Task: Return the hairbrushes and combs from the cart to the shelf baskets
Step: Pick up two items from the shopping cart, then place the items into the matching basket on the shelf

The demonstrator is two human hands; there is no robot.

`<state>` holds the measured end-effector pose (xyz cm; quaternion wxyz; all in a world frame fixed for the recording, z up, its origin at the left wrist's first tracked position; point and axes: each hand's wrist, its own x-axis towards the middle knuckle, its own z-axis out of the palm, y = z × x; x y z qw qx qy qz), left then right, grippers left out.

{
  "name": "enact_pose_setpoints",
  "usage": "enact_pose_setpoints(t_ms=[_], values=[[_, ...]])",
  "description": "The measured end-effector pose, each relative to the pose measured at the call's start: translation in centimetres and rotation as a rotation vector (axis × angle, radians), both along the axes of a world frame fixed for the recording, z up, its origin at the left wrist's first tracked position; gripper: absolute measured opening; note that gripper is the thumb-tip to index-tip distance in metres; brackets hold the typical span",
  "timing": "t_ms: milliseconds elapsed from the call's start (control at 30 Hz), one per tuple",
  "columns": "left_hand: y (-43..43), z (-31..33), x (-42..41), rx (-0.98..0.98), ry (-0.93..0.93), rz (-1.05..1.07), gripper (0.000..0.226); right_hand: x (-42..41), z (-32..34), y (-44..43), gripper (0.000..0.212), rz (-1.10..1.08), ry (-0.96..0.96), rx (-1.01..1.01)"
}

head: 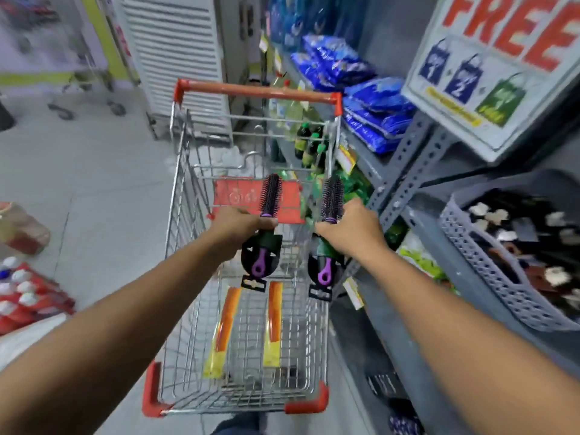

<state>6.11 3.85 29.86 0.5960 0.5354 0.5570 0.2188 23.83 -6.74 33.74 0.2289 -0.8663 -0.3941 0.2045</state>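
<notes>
The left hand (240,222) is gripping one round hairbrush (266,227) by the middle, bristle head up and purple handle loop hanging down with its black card tag. The right hand (348,224) is holding a second round brush (329,233) the same way. Both are being held above the cart (175,277), over its far half, clear of the wire sides, probably so that the dangling tags are not snagging as they come out.

Two orange combs (230,318) in yellow-ended sleeves are lying side by side on the cart floor, toward the near end, not yet taken.

The grey perforated basket (480,262) is sitting on the shelf to the right, past the cart's right edge, already holding hair accessories. Open room lies above the cart's right rim; the slotted shelf post (405,180) stands between cart and basket, so the right-hand brush will likely need lifting around it.
</notes>
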Motion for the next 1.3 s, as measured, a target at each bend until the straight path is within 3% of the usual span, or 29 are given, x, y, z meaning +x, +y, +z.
enact_pose_setpoints(t_ms=[200,367,433,500,600,800,933,1067,1133,1200,1300], values=[[-4.6,7.3,7.0,-0.015,-0.160,-0.218,0.049,4.2,7.2,-6.9,0.065,-0.102,-0.066,0.093],[-9.9,10.4,12.5,-0.059,-0.223,-0.364,0.038,7.3,10.7,-14.1,0.045,-0.232,-0.116,0.097],[-12.0,11.0,14.6,-0.066,-0.223,-0.430,0.044,8.6,11.4,-17.4,0.036,-0.275,-0.134,0.112],[-14.3,11.7,16.3,-0.065,-0.212,-0.487,0.045,10.0,11.6,-20.2,0.038,-0.318,-0.163,0.110],[-18.3,12.3,19.4,-0.055,-0.202,-0.573,0.026,12.0,11.9,-25.1,0.039,-0.403,-0.187,0.128],[-25.9,13.3,25.9,-0.049,-0.239,-0.719,0.021,14.8,12.5,-34.0,0.043,-0.566,-0.220,0.092],[-31.1,14.0,30.4,-0.055,-0.258,-0.845,0.038,17.2,12.5,-39.2,0.042,-0.692,-0.224,0.094],[-36.6,14.3,34.2,0.000,-0.239,-0.932,0.028,19.2,12.3,-43.9,0.034,-0.805,-0.206,0.046],[-39.1,14.2,35.6,0.070,-0.200,-0.951,0.024,20.0,12.0,-45.7,0.043,-0.848,-0.261,-0.022],[-41.3,13.6,37.2,0.073,-0.182,-0.994,0.031,20.8,11.6,-47.7,0.047,-0.884,-0.327,-0.031],[-43.6,12.5,39.2,0.111,-0.120,-1.029,0.034,21.2,11.2,-50.0,0.036,-0.907,-0.310,-0.012]])
